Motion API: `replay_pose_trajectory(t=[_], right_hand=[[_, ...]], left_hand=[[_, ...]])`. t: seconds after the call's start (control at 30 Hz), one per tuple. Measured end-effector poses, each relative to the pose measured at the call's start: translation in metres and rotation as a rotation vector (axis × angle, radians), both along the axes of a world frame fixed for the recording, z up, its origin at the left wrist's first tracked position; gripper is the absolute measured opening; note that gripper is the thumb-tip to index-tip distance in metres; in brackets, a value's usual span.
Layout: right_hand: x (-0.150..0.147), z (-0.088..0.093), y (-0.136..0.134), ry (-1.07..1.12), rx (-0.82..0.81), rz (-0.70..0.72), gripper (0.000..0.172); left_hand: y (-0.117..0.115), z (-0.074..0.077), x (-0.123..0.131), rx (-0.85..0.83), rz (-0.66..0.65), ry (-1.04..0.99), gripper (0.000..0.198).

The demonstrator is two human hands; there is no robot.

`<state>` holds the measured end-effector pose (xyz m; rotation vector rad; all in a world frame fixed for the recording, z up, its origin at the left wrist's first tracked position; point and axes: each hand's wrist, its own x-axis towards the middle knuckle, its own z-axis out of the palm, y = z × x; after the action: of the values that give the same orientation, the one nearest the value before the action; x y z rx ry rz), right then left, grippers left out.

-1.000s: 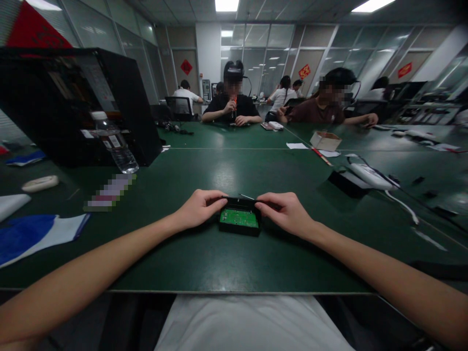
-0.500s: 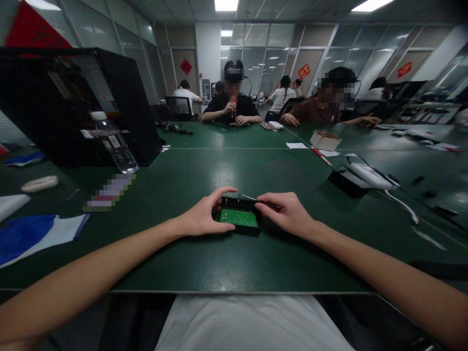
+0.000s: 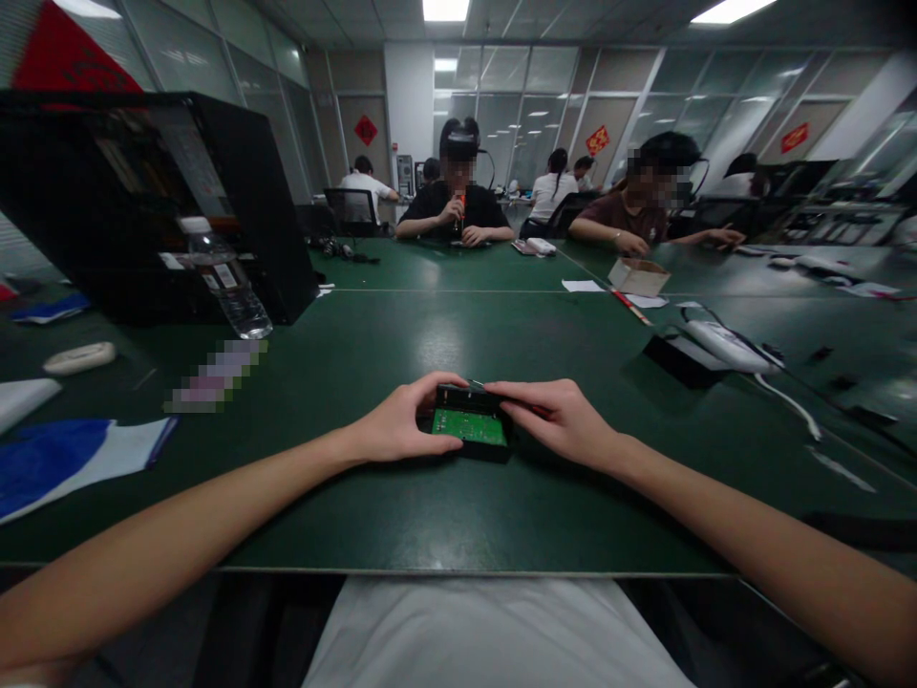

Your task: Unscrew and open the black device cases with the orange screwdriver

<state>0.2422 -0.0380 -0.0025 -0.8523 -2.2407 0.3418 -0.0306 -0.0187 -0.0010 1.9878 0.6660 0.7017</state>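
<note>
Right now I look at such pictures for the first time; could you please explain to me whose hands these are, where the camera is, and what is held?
There is no robot here: someone works bare-handed, with one camera worn on the head, looking forward and down. The left hand holds the left end of an open black case; inside it is a green circuit board. The right hand, at the other end, holds a thin tool, mostly hidden. On the green table are also a clear bottle to the left and a white device to the right.

Clear bottle [image 3: 227, 285] by black case [image 3: 247, 186]
</note>
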Motion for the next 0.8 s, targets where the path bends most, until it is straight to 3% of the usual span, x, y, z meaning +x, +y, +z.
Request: replay_pose_trajectory(t=[0.8], right_hand=[[-0.0032, -0.003, 0.0016, 0.01, -0.019, 0.027, 0.037]], left_hand=[[0.003, -0.0028, -0.0014, 0.043, 0.004, 0.005, 0.064]])
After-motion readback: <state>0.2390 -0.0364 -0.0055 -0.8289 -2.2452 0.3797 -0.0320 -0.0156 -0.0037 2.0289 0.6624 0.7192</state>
